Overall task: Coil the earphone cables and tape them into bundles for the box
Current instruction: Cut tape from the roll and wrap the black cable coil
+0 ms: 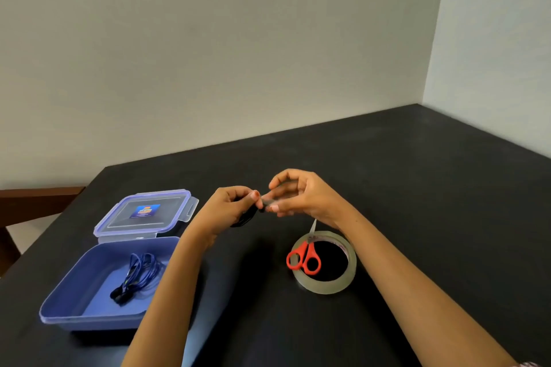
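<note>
Already boxed — coiled earphones (137, 276), box (64, 301) open

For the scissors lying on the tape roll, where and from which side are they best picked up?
Take the scissors by the orange handle loops, from above on the near side. The loops lie on the rim of the tape roll, raised off the table and nearest the person; the blades point away.

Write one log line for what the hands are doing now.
left hand: holds black cable coil | right hand: pinches tape piece | box: one bundle inside
</note>
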